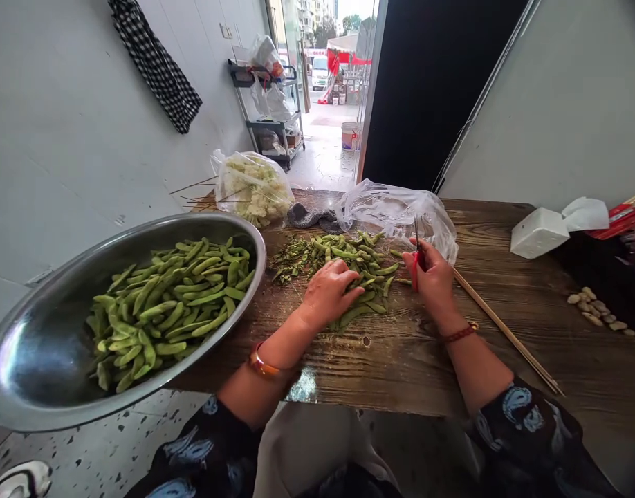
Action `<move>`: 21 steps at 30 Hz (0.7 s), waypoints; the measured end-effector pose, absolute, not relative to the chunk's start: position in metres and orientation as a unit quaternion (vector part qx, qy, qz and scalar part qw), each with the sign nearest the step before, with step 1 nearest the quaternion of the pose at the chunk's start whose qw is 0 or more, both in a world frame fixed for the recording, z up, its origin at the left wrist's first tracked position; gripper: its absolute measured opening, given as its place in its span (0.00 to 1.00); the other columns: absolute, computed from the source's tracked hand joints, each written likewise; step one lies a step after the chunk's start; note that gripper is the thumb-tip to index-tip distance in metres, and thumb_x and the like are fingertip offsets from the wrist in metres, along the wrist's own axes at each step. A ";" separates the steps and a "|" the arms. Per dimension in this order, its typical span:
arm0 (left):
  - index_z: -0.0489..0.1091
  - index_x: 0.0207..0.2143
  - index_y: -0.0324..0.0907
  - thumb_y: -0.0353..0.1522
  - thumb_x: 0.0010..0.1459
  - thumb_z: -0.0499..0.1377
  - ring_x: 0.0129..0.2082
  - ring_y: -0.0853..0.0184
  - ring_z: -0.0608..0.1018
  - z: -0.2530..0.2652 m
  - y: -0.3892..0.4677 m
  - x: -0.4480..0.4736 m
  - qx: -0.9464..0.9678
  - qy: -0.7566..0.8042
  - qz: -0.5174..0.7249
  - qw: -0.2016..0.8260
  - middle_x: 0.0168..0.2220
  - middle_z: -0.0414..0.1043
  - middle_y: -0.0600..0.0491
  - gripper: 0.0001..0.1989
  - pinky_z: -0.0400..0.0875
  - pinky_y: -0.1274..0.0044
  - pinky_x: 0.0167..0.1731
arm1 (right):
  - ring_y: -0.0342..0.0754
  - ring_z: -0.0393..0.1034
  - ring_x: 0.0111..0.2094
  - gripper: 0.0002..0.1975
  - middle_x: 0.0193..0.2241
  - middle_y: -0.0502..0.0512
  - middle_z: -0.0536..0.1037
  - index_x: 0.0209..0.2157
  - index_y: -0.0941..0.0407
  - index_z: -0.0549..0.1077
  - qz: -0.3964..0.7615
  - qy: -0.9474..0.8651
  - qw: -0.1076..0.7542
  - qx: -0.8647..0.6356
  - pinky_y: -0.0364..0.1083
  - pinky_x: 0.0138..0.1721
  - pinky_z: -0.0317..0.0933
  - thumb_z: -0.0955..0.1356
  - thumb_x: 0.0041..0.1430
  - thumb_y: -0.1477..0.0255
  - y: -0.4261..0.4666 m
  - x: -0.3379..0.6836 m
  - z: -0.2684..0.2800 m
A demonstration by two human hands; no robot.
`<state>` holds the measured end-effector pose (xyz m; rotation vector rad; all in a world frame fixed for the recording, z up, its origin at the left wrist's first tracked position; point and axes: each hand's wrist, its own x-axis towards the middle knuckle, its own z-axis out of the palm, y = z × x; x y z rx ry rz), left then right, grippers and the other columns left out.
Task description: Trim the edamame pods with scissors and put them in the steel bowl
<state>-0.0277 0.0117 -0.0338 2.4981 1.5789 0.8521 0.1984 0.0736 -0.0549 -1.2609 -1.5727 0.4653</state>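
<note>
My left hand point(328, 296) rests on a heap of edamame pods point(366, 273) on the wooden table. Its thumb stands apart from the bent fingers, and the fingertips are partly hidden among the pods. To the right of the heap, my right hand point(436, 282) is closed around scissors point(415, 268) with red handles, their dark blades pointing up and away. Small green trimmings point(291, 261) lie at the heap's left side. A large steel basin point(42, 346), tilted in view, holds many more edamame pods point(167, 304) at the left.
Behind the heap lie a bag of cauliflower point(255, 187), a dark grey cloth point(315, 218) and a crumpled clear plastic bag point(400, 214). Thin wooden sticks point(504, 328) slant across the table point(483, 242) at right. A white tissue box point(539, 233) and pebbles point(595, 308) are farther right.
</note>
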 end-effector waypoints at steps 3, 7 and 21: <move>0.72 0.42 0.40 0.42 0.53 0.61 0.42 0.59 0.70 -0.035 0.006 -0.020 0.813 0.545 0.204 -0.009 0.40 0.69 0.47 0.18 0.67 0.68 0.45 | 0.48 0.69 0.29 0.30 0.31 0.56 0.77 0.51 0.58 0.73 0.180 -0.674 0.487 -0.526 0.48 0.34 0.66 0.68 0.52 0.53 0.067 0.192 -0.052; 0.71 0.42 0.40 0.38 0.56 0.59 0.43 0.58 0.70 -0.038 0.005 -0.016 0.818 0.551 0.160 -0.033 0.42 0.69 0.47 0.14 0.67 0.68 0.45 | 0.50 0.70 0.29 0.29 0.32 0.57 0.78 0.51 0.56 0.73 0.142 -0.692 0.460 -0.538 0.50 0.35 0.66 0.68 0.53 0.53 0.065 0.192 -0.057; 0.68 0.26 0.36 0.27 0.51 0.57 0.26 0.73 0.68 -0.030 0.014 -0.033 0.619 0.503 0.476 0.371 0.25 0.67 0.55 0.03 0.61 0.80 0.29 | 0.51 0.73 0.32 0.28 0.33 0.57 0.79 0.49 0.57 0.73 0.133 -0.720 0.455 -0.507 0.51 0.36 0.68 0.67 0.54 0.53 0.053 0.181 -0.052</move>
